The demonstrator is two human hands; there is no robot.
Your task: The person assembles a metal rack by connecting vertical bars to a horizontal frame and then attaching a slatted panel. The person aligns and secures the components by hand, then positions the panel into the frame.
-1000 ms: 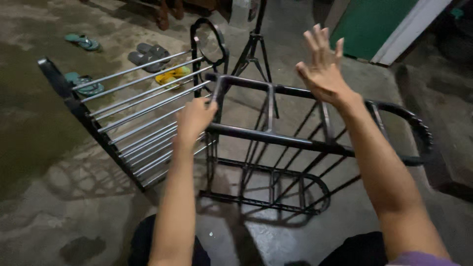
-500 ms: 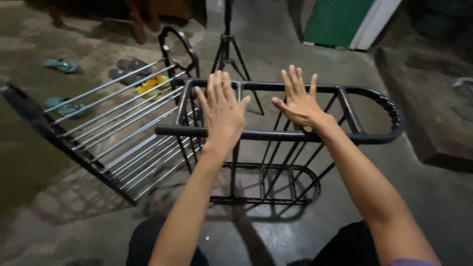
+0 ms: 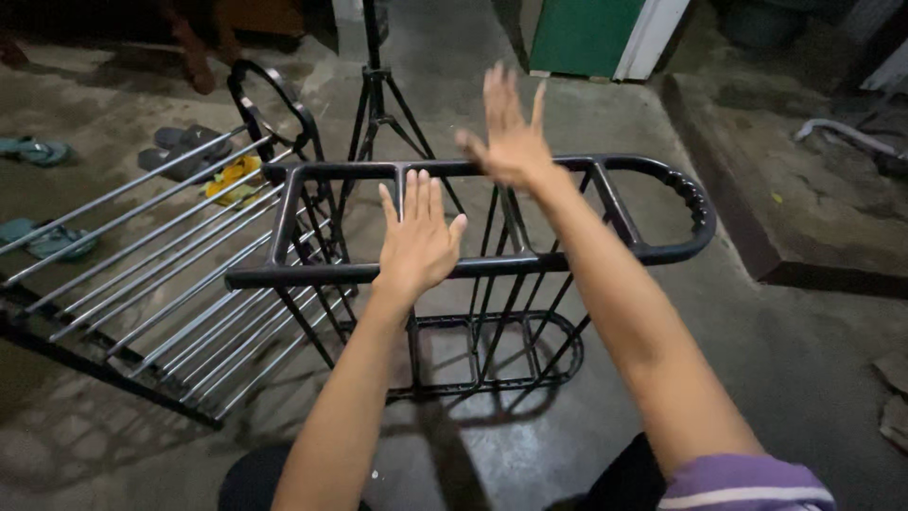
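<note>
- Black metal drying rack [image 3: 653,248] stands on the concrete floor [image 3: 813,378] straight ahead of the person, its flat top frame level with the outstretched hands and its looped base resting on the ground below.
- Left hand [image 3: 418,241] is spread flat, fingers together and pointing away, palm down over the near rail of the top frame; it grips nothing, and whether it touches the rail cannot be told.
- Right hand [image 3: 508,132] is raised above the far rail with fingers splayed wide, blurred, and closed on nothing.
- Silver rods [image 3: 142,255] of a hinged wing slope down to the left, joined to the rack's left side.
- Black tripod [image 3: 376,104] stands just behind the rack.
- Sandals [image 3: 184,147] and a yellow slipper [image 3: 230,178] lie on the floor beyond the wing.
- Green door [image 3: 582,36] with a white frame shows at the top.
</note>
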